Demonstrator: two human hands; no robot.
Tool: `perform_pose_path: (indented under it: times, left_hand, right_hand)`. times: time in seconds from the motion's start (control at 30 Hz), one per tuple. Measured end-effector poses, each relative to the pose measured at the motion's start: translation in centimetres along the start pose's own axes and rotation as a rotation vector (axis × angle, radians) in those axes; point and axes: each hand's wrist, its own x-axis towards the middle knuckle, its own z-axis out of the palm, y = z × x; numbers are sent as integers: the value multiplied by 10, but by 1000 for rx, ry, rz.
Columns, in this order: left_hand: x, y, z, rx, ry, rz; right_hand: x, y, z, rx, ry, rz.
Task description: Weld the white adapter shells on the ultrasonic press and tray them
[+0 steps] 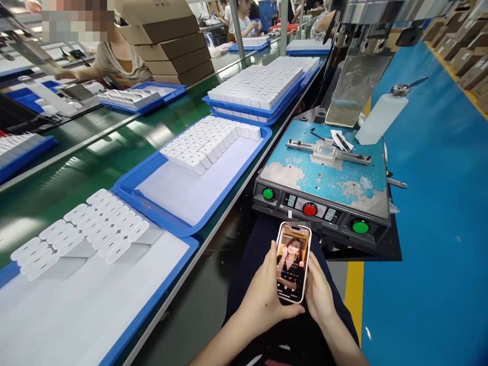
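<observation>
A phone (293, 262) with a pale case is held upright over my lap, its lit screen showing a picture of a person and playback controls. My left hand (267, 295) grips its left edge and lower corner, the thumb lying below the screen. Along the right edge, the fingers of my right hand (319, 291) are wrapped round the case. Just beyond the phone stands a machine base (290, 178) with a worn blue top, two green buttons and a red one, and a small metal fixture (328, 151) on top.
Blue trays (186, 231) of white box-like parts (206, 142) line the green conveyor (152, 133) on the left. A white bottle (383, 117) stands at the machine's back right. Cardboard boxes (171, 48) are stacked across the conveyor, beside a seated person (125, 63).
</observation>
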Motion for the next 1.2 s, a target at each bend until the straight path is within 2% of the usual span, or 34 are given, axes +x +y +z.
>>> perform_pose_path:
  times: [0.17,0.4,0.6,1.03,1.2]
  left_hand:
    - [2,-3,0,-26,-8,-14]
    - [2,-3,1,-82,9,-11]
    - [1,-3,-1,-126,-11,-47]
    - [-1,-5,0,-143,27,-12]
    - [2,-5,-10,-392,21,-7]
  right_hand:
    - [4,4,-3,31,33,36]
    - [12,9,-8,27,16,44]
    - [13,2,-5,13,-46,59]
    - [13,-6,1,-54,-24,53]
    - [12,-9,1,-68,-25,47]
